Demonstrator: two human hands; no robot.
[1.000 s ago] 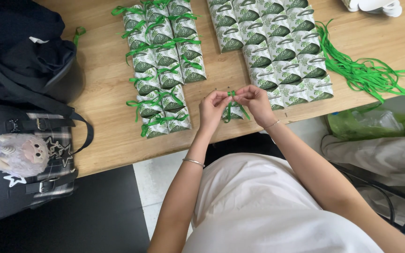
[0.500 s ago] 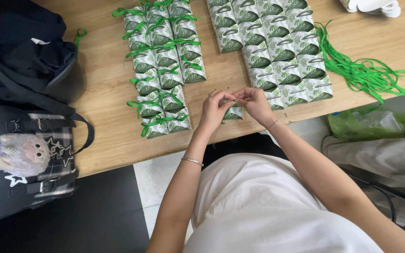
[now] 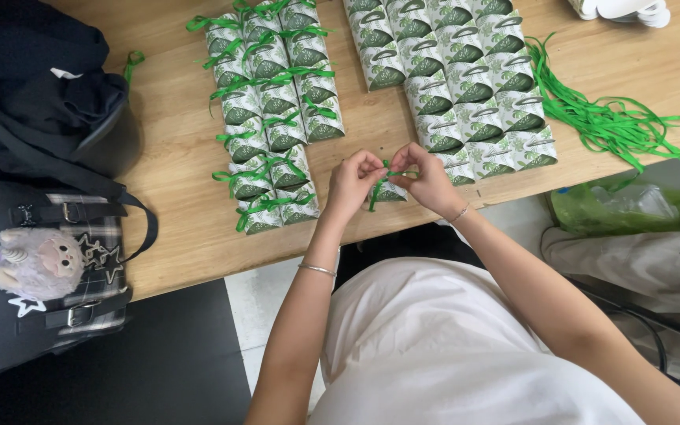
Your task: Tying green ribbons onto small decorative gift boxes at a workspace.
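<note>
Wooden table (image 3: 182, 181): my left hand (image 3: 352, 182) and right hand (image 3: 426, 177) pinch green ribbon (image 3: 378, 185) on one box (image 3: 391, 191), tied boxes (image 3: 269, 118) left, untied boxes (image 3: 466, 86) remaining (about half).

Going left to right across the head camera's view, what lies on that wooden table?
Black bag → boxes tied with green ribbon → left hand → right hand → untied boxes → loose green ribbons.

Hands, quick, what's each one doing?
Left hand: pinched shut on the green ribbon.
Right hand: pinched shut on the same ribbon.
</note>
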